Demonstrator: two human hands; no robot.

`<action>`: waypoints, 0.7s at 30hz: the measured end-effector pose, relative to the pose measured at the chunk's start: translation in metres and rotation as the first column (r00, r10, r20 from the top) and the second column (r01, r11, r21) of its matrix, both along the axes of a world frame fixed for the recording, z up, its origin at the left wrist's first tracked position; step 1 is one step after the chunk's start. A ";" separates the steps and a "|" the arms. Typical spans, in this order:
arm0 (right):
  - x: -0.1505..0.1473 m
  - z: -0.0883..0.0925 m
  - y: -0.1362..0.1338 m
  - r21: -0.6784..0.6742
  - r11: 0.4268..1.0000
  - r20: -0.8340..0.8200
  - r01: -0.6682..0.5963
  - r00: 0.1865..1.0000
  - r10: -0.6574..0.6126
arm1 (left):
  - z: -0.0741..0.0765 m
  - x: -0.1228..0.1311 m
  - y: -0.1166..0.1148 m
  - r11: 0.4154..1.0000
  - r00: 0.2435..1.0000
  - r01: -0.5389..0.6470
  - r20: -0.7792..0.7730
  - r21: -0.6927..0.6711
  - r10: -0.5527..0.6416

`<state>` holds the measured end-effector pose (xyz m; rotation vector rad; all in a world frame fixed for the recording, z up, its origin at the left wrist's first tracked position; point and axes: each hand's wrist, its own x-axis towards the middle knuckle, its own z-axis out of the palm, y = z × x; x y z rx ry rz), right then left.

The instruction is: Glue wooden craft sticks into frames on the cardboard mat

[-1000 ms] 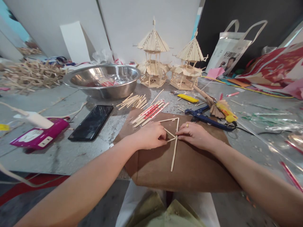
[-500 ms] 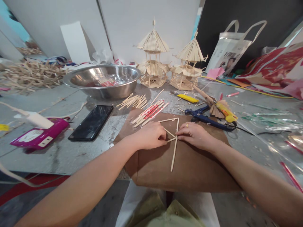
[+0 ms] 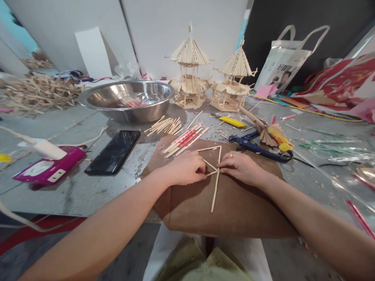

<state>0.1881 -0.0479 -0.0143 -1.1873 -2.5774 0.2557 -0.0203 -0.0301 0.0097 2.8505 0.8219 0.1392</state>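
A flat frame of pale wooden sticks (image 3: pixel 215 191) lies on a brown sheet (image 3: pixel 187 214) in front of me. Its sticks meet at a joint near the middle, some fanning left and one pointing down toward me. My left hand (image 3: pixel 189 168) is closed, its fingers on the sticks at the frame's left side, partly hiding them. At the joint, my right hand (image 3: pixel 238 167), with a ring on one finger, pinches the sticks between thumb and fingertips. Just beyond lie chopsticks in red-printed wrappers (image 3: pixel 187 139) and a bunch of bare sticks (image 3: pixel 166 125).
A blue glue gun (image 3: pixel 254 147) and a yellow utility knife (image 3: pixel 232 121) lie beyond my right hand. Two stick-built pavilions (image 3: pixel 190 84) stand behind, beside a metal basin (image 3: pixel 125 107). To the left are a black phone (image 3: pixel 113 152) and a purple power strip (image 3: pixel 52 166).
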 end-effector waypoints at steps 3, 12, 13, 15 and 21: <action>0.000 0.000 0.000 -0.009 1.000 -0.004 -0.002 1.000 0.002 | -0.001 0.000 0.000 1.000 1.000 0.004 0.002 0.000 -0.004; 0.001 -0.001 0.001 -0.010 1.000 -0.015 -0.005 1.000 0.005 | 0.001 0.000 0.000 1.000 1.000 -0.002 -0.011 -0.011 0.002; 0.001 -0.001 0.001 -0.011 1.000 -0.016 -0.006 1.000 0.005 | 0.001 0.000 0.000 1.000 1.000 -0.002 -0.010 -0.011 0.002; 0.000 0.000 0.000 -0.014 1.000 -0.016 -0.006 1.000 0.006 | 0.000 0.000 0.000 1.000 1.000 0.000 -0.006 -0.010 0.000; 0.001 0.000 0.001 -0.012 1.000 -0.006 -0.005 1.000 0.005 | -0.001 0.000 0.000 1.000 1.000 0.001 0.000 -0.004 -0.001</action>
